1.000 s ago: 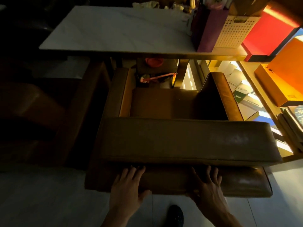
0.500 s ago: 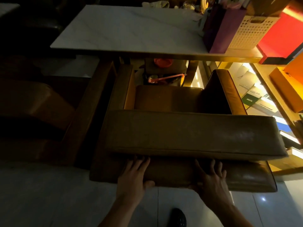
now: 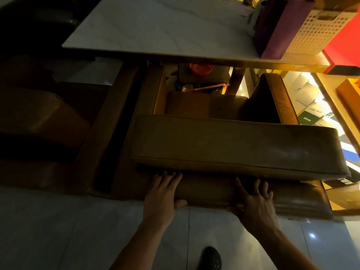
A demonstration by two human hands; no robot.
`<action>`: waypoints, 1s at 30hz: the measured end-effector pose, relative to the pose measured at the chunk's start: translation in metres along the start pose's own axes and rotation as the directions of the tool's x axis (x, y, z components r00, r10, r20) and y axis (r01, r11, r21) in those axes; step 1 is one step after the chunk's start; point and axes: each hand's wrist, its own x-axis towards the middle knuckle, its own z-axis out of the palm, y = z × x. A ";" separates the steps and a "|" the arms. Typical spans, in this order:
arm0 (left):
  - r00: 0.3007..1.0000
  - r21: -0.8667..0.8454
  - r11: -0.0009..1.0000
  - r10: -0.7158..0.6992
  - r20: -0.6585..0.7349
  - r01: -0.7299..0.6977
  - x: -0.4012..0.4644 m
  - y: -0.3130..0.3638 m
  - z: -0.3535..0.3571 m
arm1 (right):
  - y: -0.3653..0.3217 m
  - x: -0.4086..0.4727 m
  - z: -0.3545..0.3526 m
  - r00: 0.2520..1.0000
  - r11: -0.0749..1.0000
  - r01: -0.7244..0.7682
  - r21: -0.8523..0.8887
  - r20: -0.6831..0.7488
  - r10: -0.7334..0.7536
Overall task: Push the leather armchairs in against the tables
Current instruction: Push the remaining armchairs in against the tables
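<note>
A brown leather armchair (image 3: pixel 229 145) faces away from me, its backrest top in the middle of the view. Its armrest fronts reach the near edge of a white marble table (image 3: pixel 159 30); the seat front lies a little short of that edge. My left hand (image 3: pixel 162 197) lies flat against the lower back panel, fingers spread upward, thumb under the panel's bottom edge. My right hand (image 3: pixel 255 203) presses the same panel further right, fingers spread. A second brown armchair (image 3: pixel 41 121) stands in shadow at the left, close beside the first.
A purple box (image 3: pixel 276 26), a white perforated basket (image 3: pixel 315 30) and a red box (image 3: pixel 344 43) stand on the table's right end. Lit shelves with boxes (image 3: pixel 311 108) line the right side. An orange object (image 3: pixel 200 68) sits under the table. My shoe (image 3: pixel 211 259) is on pale floor tiles.
The armchair has slid forward toward the table with both hands pressed on its back. My view has moved closer and the hands sit slightly higher in the frame.
</note>
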 end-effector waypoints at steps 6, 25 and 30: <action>1.000 0.029 1.000 0.009 -0.029 -0.008 -0.003 0.001 0.002 | 0.002 -0.005 0.003 1.000 1.000 -0.002 -0.027 -0.010 0.002; 0.999 0.008 0.999 -0.036 0.023 0.036 0.003 0.001 0.002 | -0.005 -0.001 -0.007 0.995 0.997 -0.002 -0.084 0.100 0.011; 0.998 0.011 0.999 -0.046 0.038 0.045 0.004 0.001 0.002 | -0.006 -0.002 -0.010 0.992 0.995 0.001 -0.095 0.125 0.010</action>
